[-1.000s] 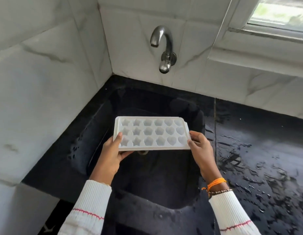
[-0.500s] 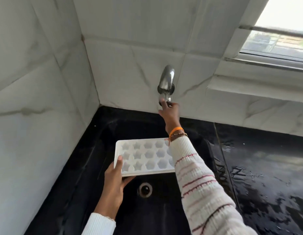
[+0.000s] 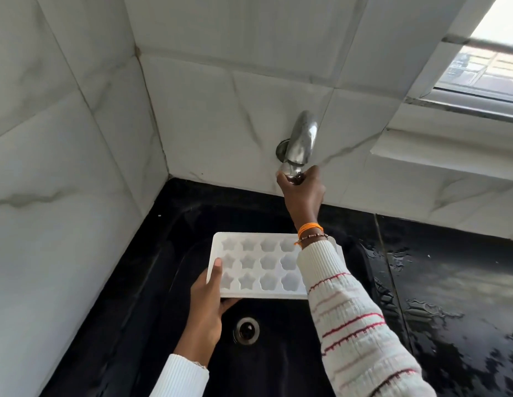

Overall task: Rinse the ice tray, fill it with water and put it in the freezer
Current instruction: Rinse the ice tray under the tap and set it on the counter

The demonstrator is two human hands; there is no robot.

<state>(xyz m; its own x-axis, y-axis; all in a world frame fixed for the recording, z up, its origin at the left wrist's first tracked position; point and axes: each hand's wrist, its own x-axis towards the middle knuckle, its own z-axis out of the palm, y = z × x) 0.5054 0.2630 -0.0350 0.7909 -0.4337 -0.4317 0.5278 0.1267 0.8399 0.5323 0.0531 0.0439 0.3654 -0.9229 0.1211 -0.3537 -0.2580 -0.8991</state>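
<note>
The right hand [image 3: 302, 186], which a second ago held the ice tray [image 3: 261, 265], now grips the tap [image 3: 299, 144] knob while the left hand [image 3: 208, 308] alone holds the dry tray over the sink [image 3: 163, 282], so rinsing is about to begin.

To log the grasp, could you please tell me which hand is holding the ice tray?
The left hand grips the tray by its left end; the right hand grips the tap handle.
</note>
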